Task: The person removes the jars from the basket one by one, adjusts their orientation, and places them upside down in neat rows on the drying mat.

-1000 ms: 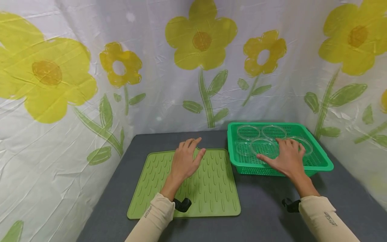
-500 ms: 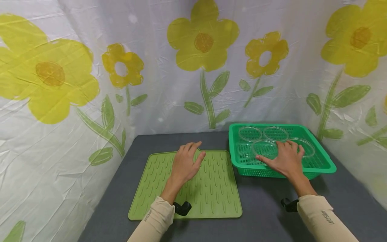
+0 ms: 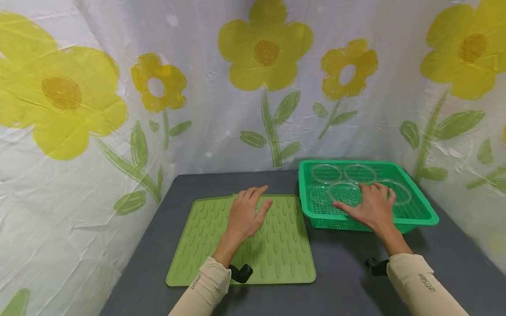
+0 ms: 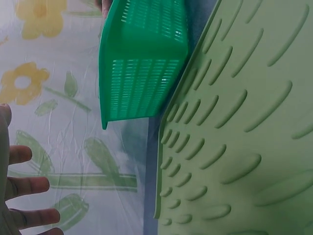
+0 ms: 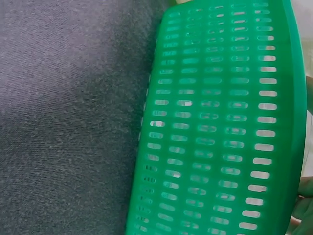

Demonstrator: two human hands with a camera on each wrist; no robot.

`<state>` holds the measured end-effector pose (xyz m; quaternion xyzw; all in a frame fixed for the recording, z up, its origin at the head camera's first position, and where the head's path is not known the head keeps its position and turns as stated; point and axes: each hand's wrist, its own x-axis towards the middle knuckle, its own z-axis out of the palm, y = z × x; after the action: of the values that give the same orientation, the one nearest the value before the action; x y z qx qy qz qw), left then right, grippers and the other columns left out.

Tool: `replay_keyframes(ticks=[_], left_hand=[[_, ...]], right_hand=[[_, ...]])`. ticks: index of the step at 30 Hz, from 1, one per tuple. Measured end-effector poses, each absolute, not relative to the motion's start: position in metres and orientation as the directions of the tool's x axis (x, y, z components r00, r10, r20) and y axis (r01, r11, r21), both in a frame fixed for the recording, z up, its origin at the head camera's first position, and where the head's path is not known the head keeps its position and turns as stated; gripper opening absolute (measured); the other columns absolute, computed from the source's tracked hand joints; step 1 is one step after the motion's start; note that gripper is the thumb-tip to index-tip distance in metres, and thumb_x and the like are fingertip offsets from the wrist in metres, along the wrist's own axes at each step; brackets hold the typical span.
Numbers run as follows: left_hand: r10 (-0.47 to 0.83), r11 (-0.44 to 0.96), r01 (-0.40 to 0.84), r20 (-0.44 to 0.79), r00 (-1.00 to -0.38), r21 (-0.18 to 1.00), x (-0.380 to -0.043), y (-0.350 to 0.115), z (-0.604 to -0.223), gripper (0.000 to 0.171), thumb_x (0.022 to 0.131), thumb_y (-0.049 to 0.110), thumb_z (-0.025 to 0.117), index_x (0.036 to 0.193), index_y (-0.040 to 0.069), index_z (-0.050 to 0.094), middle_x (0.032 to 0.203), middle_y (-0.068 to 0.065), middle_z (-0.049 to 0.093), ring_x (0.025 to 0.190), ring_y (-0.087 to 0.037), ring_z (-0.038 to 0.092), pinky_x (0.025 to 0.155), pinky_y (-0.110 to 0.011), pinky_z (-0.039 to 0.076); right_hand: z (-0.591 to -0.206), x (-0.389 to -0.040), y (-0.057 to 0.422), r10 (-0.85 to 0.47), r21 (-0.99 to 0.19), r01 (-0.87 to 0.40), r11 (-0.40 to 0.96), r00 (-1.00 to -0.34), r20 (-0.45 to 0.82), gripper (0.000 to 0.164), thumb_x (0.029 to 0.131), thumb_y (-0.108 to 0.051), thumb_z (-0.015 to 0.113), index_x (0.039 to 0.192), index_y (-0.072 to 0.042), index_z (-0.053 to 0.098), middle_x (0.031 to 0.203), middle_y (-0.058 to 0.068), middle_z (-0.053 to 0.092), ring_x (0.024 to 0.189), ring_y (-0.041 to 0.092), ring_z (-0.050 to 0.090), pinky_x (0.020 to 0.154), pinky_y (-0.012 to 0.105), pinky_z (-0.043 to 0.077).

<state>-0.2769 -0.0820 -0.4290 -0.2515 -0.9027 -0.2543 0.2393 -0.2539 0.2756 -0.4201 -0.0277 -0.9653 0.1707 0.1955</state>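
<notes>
Over the green silicone mat (image 3: 276, 263), my left hand (image 3: 246, 215) hovers with its fingers and thumb spread, holding nothing. Its fingers (image 4: 29, 186) show extended at the edge of the left wrist view, apart from the mat. My right hand (image 3: 371, 208) reaches over the near rim of the green plastic basket (image 3: 336, 223), thumb and fingers wide apart. Between thumb and fingertips in the head view lies a clear round dish (image 3: 343, 192). Another clear dish (image 3: 402, 193) is partly hidden behind that hand. The right wrist view shows only bits of fingers (image 5: 305, 188) beyond the basket rim.
Two more clear round dishes (image 3: 326, 174) sit at the back of the basket. The basket stands beside the mat on a dark grey table (image 3: 336, 272). A white curtain (image 3: 205, 131) with yellow flowers encloses the table's back and sides.
My left hand shifts slightly to the right and forward over the mat. The right hand stays nearly still over the basket, and the dishes keep their places.
</notes>
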Motion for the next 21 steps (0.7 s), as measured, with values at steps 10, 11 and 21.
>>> replay_keyframes(ticks=[10,11,21], left_hand=[[0.330,0.740,0.575,0.557,-0.762,0.348,-0.277,-0.085,-0.427,0.048,0.106,0.044,0.050,0.146,0.019,0.057,0.137,-0.010,0.063,0.121,-0.034,0.059,0.097,-0.053,0.051],[0.328,0.741,0.574,0.558,-0.762,0.349,-0.277,-0.086,-0.427,0.048,0.106,0.044,0.050,0.146,0.019,0.057,0.137,-0.010,0.063,0.122,-0.034,0.059,0.098,-0.053,0.051],[0.341,0.759,0.567,0.545,-0.766,0.320,-0.277,-0.092,-0.428,0.048,0.106,0.044,0.049,0.146,0.019,0.056,0.137,-0.008,0.063,0.123,-0.033,0.058,0.101,-0.052,0.050]], right_hand=[[-0.411,-0.246,0.276,0.124,-0.365,-0.041,0.930,-0.900,0.418,0.102,0.078,-0.068,0.074,0.141,0.008,0.051,0.135,0.036,0.052,0.124,0.058,0.036,0.100,0.073,0.023],[-0.410,-0.246,0.276,0.122,-0.372,-0.049,0.927,-0.897,0.424,0.101,0.079,-0.067,0.074,0.142,0.008,0.051,0.135,0.036,0.052,0.124,0.059,0.037,0.100,0.073,0.024],[-0.403,-0.243,0.272,0.119,-0.398,-0.082,0.914,-0.883,0.453,0.101,0.080,-0.064,0.075,0.142,0.011,0.048,0.133,0.038,0.051,0.120,0.060,0.044,0.097,0.073,0.027]])
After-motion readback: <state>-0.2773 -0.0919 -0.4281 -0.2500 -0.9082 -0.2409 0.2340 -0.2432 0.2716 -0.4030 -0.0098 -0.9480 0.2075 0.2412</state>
